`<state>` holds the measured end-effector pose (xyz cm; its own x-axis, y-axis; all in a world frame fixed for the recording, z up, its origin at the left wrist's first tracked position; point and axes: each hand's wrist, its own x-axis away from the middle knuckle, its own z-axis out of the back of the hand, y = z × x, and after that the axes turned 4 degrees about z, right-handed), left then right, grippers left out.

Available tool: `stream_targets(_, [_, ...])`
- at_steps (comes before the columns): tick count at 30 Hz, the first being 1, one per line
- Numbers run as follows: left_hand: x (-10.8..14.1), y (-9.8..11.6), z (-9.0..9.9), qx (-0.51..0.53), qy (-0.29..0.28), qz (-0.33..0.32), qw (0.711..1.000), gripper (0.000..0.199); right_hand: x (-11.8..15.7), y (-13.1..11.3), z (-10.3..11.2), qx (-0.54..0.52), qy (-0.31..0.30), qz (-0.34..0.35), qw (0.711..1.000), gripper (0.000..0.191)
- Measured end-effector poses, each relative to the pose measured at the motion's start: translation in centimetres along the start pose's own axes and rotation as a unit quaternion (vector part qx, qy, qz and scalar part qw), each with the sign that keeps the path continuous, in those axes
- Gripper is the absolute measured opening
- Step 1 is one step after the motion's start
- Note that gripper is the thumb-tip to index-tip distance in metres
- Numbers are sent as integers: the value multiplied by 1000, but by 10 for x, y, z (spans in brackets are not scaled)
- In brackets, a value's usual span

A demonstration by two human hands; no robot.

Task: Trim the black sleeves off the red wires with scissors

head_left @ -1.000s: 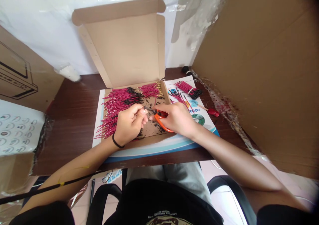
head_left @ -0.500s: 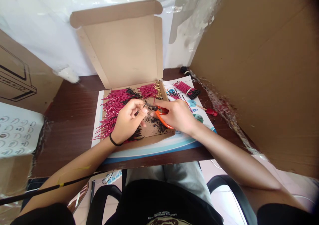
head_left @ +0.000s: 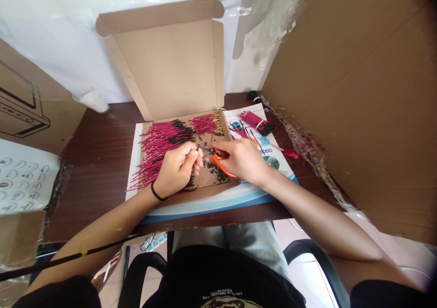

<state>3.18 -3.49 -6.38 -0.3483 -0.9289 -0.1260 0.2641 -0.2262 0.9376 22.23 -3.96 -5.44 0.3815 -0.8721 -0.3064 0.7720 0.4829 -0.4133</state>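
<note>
My right hand (head_left: 247, 160) grips orange-handled snips (head_left: 224, 166), whose dark blades point left. At the blade tips, my left hand (head_left: 176, 168) is closed in a pinch of thumb and forefinger; what it pinches is too small and dark to name. Both hands are over a shallow cardboard box (head_left: 203, 179). Red wires with black ends (head_left: 153, 140) are heaped in the box's left half, partly behind my left hand. Black scraps (head_left: 220, 175) lie scattered on its floor below the snips. More red wires with gold tips (head_left: 206, 123) lie at the back right of the box.
The box lid (head_left: 170, 67) stands upright behind. On a printed sheet (head_left: 269, 142) to the right are a banded bundle of red wires (head_left: 256, 122) and loose ones. A black bundle (head_left: 253, 96) lies further back. A large cardboard panel (head_left: 348, 103) walls off the right side.
My left fingers have curled in more closely and shifted slightly beside the snips' tips. My right hand keeps hold of the snips in nearly the same place.
</note>
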Motion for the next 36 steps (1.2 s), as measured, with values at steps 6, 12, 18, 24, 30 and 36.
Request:
stream_targets(6, [-3,0,4,103,-82,47,990,36,-1,1,5,9,-12,-1,1000,23])
stream_targets(12, [-7,0,3,249,-128,147,949,29,-3,5,9,55,-15,6,998,24])
stream_targets(18, [-8,6,4,266,-108,219,932,21,-9,18,14,-76,60,-54,994,28])
stream_targets(24, [-5,3,3,225,-153,263,926,20,-11,13,2,-362,29,-35,931,29])
stream_targets(30, [-6,3,4,209,-175,271,923,20,-7,6,-11,-411,-1,-12,912,24])
stream_targets(36, [-7,3,5,194,-192,277,921,21,-7,8,-12,-402,14,-4,916,23])
